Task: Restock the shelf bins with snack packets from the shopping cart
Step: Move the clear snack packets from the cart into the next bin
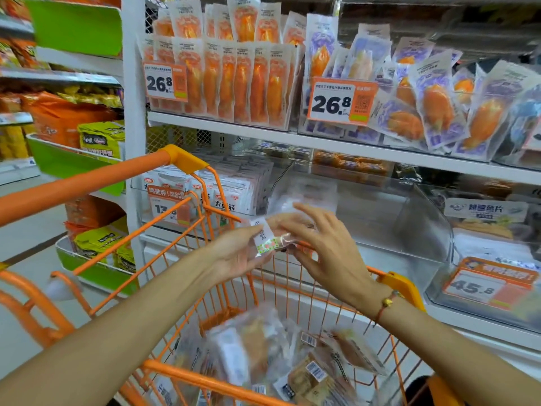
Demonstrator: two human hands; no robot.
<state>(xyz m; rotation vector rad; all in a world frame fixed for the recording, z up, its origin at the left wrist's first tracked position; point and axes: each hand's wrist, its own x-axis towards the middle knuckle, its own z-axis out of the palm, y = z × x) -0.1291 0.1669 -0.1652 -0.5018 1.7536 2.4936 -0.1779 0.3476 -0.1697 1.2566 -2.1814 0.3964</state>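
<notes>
A clear snack packet [268, 237] with a white label is held above the far end of the orange shopping cart [187, 376]. My left hand [240, 254] grips it from below and the left. From the right, my right hand [328, 253] pinches its other end, fingers partly spread. Several more clear packets [263, 356] lie in the cart basket. Straight behind the hands is a clear shelf bin [366, 218] with little in it.
Bins of orange packets [234, 83] and purple packets [433, 104] fill the upper shelf. White packets [228, 189] sit in the bin left of the clear one; a bin tagged 45.8 [491, 285] is on the right. Green shelves stand at left.
</notes>
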